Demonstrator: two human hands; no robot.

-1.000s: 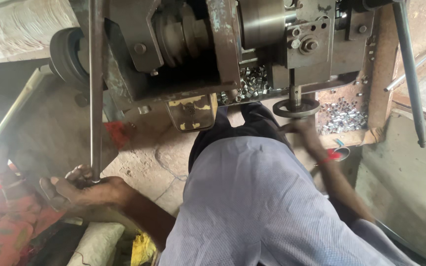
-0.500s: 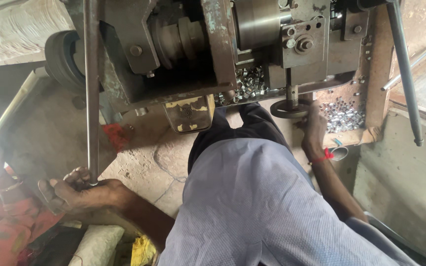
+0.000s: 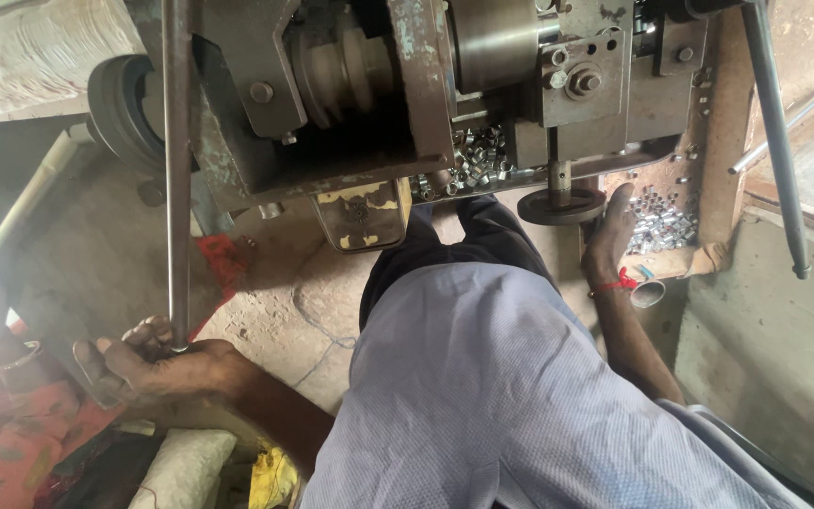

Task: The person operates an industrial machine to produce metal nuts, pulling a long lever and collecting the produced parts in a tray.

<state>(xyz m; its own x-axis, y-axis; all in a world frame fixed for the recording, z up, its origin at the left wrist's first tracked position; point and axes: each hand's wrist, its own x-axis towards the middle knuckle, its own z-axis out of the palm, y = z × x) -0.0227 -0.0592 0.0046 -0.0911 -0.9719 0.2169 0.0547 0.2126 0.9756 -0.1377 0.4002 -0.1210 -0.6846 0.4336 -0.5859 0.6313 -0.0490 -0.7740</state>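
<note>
Head view: left hand (image 3: 157, 363) grip clamped on steel rod (image 3: 177, 170); right hand (image 3: 611, 231) fingers loosely apart, touching handwheel (image 3: 558, 205).

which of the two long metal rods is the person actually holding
The near-vertical rod on the left: the left hand grips its lower end. The slanted rod at far right hangs free, untouched.
</note>
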